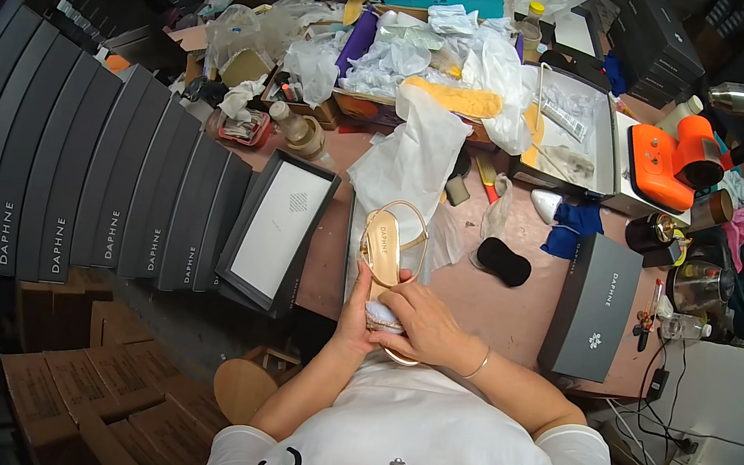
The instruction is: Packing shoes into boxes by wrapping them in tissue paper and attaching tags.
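A gold sandal [382,245] with a pale insole and a thin ankle strap is held close to my body, its heel end pointing away from me. My left hand [359,312] grips it along the left side, thumb up against the edge. Across the front straps lie the bent fingers of my right hand [424,324]. Something whitish [382,316] shows at the front part between my hands; I cannot tell if it is paper or wrap. Beyond the sandal, white tissue paper [416,158] spreads over a box whose inside is mostly covered.
An open grey shoebox [281,234] stands left of my hands, beside a long row of grey shoeboxes [68,161]. At right are a closed grey box [597,307], a black sponge-like pad [503,261] and an orange device [671,165]. A tissue-filled carton [380,110] sits behind.
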The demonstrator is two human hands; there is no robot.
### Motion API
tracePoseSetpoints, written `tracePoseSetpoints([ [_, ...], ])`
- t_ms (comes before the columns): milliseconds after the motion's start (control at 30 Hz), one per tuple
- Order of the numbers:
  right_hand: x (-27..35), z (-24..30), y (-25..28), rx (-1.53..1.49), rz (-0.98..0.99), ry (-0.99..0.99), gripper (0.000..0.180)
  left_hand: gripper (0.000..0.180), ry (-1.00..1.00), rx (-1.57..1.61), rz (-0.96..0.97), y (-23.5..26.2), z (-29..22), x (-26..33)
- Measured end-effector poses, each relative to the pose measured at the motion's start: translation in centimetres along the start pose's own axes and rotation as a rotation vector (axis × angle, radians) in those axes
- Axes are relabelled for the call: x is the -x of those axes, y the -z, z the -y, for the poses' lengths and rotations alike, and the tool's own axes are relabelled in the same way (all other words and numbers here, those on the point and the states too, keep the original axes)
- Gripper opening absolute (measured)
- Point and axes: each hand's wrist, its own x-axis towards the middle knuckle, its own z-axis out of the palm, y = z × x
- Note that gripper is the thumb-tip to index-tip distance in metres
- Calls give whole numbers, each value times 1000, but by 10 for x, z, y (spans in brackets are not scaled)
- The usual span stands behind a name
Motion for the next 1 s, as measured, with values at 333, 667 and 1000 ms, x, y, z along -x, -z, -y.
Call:
tracePoseSetpoints([
  [333, 13, -8, 10, -170, 102, -173, 77, 49, -274, -135, -64, 23, -27, -22],
  [667, 39, -53, -17, -1505, -185, -768, 35, 50, -327, -496, -20, 18, -26, -2],
  [1000, 45, -55, -26, -1487, -227, -760, 35, 68, -428, -530, 37, 18, -7, 4],
])
